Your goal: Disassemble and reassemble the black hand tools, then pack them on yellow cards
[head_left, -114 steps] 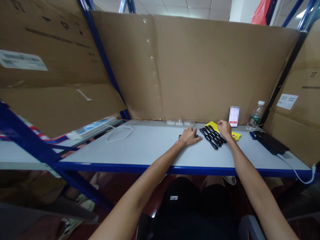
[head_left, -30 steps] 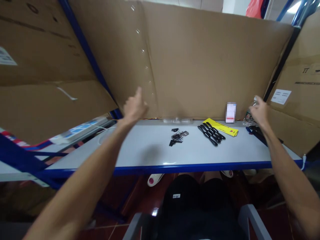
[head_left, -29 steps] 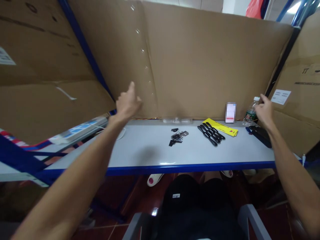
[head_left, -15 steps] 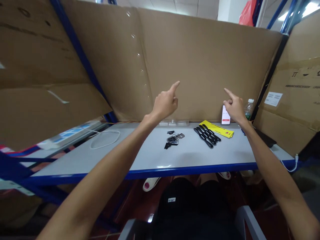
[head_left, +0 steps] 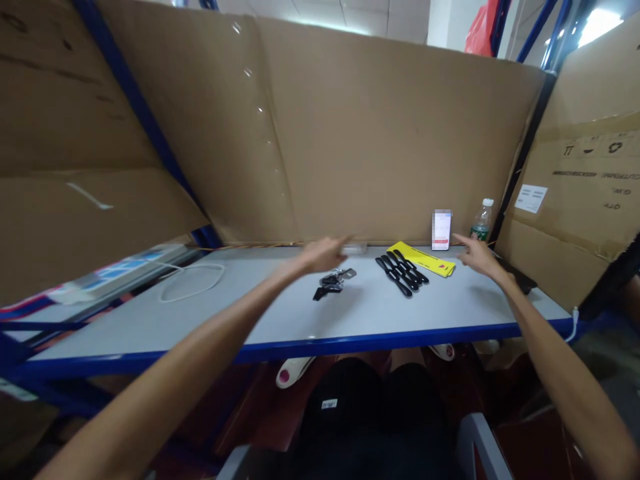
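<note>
Just beside the left hand (head_left: 323, 255) lie black pieces (head_left: 329, 289) — angular (some shiny).

Wide view from head height

One head-worn camera looks forward and down across a near table (head_left: 390, 317), taking in the lap (head_left: 370, 397) below, left hand (head_left: 324, 255) and right hand (head_left: 477, 255) midway, and cardboard wall (head_left: 380, 147) beyond.

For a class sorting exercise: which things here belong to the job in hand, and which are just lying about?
Likely the job's:
small dark pieces, nearest the left hand
black handle-shaped pieces
yellow card

Probably just lying about:
phone
plastic bottle
power strip
</note>
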`<state>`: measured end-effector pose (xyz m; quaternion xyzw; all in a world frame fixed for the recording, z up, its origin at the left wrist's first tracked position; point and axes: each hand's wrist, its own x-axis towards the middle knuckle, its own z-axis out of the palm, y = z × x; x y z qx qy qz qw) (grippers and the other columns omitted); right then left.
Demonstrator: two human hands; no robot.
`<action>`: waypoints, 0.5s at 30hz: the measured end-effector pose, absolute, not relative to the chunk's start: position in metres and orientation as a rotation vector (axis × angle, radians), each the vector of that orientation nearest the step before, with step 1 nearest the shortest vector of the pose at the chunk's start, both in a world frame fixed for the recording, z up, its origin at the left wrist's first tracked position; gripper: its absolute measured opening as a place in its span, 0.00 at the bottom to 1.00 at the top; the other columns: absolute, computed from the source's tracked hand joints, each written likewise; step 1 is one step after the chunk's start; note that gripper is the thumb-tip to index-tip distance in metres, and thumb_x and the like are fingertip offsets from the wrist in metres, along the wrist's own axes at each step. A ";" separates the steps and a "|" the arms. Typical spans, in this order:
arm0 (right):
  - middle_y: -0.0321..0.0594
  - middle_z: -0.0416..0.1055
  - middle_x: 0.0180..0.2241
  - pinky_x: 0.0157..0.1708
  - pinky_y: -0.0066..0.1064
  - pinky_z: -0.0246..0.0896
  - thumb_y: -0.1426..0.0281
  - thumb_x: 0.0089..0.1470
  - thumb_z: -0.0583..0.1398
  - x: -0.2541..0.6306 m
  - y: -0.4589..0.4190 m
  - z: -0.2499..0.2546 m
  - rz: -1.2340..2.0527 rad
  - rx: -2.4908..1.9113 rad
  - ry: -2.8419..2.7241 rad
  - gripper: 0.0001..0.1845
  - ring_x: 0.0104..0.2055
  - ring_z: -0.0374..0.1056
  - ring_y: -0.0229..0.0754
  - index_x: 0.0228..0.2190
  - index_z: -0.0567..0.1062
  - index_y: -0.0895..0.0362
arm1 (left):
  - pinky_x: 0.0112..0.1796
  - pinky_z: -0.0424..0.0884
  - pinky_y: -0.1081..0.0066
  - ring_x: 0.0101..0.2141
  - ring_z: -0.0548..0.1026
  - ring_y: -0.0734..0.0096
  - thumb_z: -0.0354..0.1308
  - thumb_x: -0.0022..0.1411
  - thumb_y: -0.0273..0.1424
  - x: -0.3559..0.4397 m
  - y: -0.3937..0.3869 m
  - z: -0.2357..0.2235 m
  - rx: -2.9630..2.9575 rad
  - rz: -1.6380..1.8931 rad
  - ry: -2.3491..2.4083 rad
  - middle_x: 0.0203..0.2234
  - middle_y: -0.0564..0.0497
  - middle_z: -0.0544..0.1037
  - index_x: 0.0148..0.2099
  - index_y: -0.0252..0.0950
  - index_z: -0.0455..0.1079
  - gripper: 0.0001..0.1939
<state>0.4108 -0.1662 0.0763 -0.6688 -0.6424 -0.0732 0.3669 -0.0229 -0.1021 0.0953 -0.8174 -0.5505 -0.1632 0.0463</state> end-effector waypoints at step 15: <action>0.45 0.81 0.38 0.41 0.34 0.65 0.69 0.59 0.57 0.342 -0.120 0.036 -0.139 -1.857 -1.639 0.22 0.38 0.74 0.47 0.52 0.80 0.56 | 0.51 0.70 0.60 0.50 0.77 0.54 0.51 0.69 0.38 -0.028 -0.067 0.047 -2.410 -0.686 -1.800 0.45 0.45 0.82 0.72 0.44 0.58 0.30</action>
